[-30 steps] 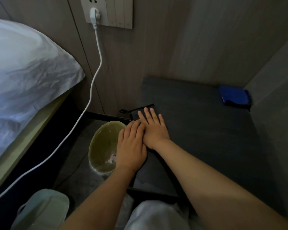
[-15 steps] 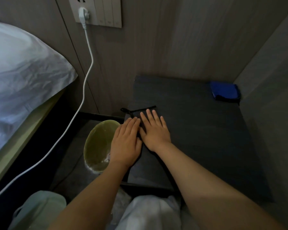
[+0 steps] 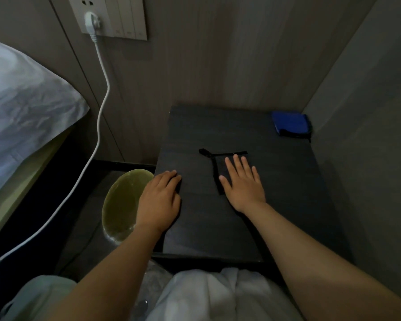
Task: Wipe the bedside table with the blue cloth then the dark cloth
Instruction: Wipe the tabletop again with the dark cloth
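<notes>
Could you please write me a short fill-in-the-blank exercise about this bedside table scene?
1. The blue cloth lies in the table's far ____ corner.
2. The dark cloth lies on the table, ____ the right hand.
3. The left hand rests on the table's ____ edge, beside the bin.

Missing words: right; under; left
</notes>
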Demonstrator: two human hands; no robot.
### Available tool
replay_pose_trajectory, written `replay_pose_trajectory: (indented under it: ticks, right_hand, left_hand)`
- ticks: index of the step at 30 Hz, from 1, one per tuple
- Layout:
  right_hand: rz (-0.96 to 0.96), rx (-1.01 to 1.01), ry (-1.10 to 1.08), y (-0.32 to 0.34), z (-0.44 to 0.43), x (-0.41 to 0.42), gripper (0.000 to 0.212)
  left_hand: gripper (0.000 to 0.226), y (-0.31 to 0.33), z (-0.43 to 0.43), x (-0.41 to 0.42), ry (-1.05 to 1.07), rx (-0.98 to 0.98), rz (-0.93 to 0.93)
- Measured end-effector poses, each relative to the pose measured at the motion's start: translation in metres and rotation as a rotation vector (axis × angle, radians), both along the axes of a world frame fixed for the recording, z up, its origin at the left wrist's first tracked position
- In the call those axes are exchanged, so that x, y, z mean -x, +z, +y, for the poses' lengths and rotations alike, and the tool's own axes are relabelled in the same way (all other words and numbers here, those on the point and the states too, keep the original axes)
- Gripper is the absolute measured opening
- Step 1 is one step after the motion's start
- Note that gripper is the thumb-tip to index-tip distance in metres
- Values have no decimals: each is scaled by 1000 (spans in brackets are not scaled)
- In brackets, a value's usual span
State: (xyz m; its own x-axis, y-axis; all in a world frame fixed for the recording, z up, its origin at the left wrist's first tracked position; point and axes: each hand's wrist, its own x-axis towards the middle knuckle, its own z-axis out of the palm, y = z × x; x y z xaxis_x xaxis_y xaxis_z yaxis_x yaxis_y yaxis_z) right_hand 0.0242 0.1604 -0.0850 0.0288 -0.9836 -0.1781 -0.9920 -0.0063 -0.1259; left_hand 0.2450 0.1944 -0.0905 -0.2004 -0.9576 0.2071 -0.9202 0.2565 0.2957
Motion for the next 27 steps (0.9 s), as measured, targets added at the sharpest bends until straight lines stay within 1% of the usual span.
replay_pose_trajectory:
  ticks: [15, 23, 27]
  right_hand:
    - [49, -3, -159, 1, 10, 63, 60]
    - [77, -4, -293, 0, 24, 118, 61]
    - [93, -15, -306, 1, 27, 130, 61]
  left_hand:
    - [51, 2, -1, -1, -2, -25, 6]
    - [52, 2, -1, -1, -8, -23, -8]
    - [52, 2, 0, -1, -12, -18, -8]
